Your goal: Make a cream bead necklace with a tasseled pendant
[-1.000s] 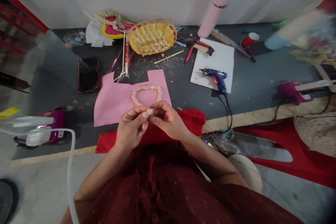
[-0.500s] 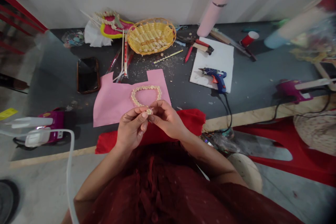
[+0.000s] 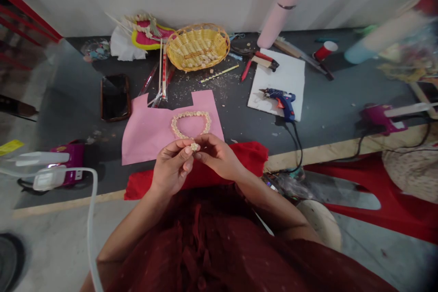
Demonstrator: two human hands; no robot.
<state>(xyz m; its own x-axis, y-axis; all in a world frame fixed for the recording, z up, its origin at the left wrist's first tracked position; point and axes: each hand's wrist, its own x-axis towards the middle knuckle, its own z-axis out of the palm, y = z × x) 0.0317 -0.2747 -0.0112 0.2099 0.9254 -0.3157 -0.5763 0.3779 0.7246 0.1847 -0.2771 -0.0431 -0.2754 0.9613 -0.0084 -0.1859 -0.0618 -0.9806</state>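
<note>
My left hand (image 3: pixel 173 163) pinches a small cream flower-shaped piece (image 3: pixel 194 147) between thumb and index finger. From the other side my right hand (image 3: pixel 221 156) closes its thumb and index finger at the same piece. Just beyond the fingertips, a loop of small cream flowers (image 3: pixel 191 114) lies on a pink sheet (image 3: pixel 137 139) with notched edges. The loop's near side is hidden by my fingers, so I cannot tell whether the piece is joined to it. Below both hands a red cloth (image 3: pixel 248 153) lies along the table edge.
A yellow wicker basket (image 3: pixel 196 48) with small cream bits stands at the back. To the right, a blue glue gun (image 3: pixel 282 100) lies on a white board (image 3: pixel 260 86), its cord over the edge. A phone (image 3: pixel 115 98), pink flask (image 3: pixel 282 11) and purple power strip (image 3: pixel 73 162) surround the workspace.
My right fingertips have shifted slightly, and the small cream flower-shaped piece has turned a little, showing more of its face. Everything on the table stays put.
</note>
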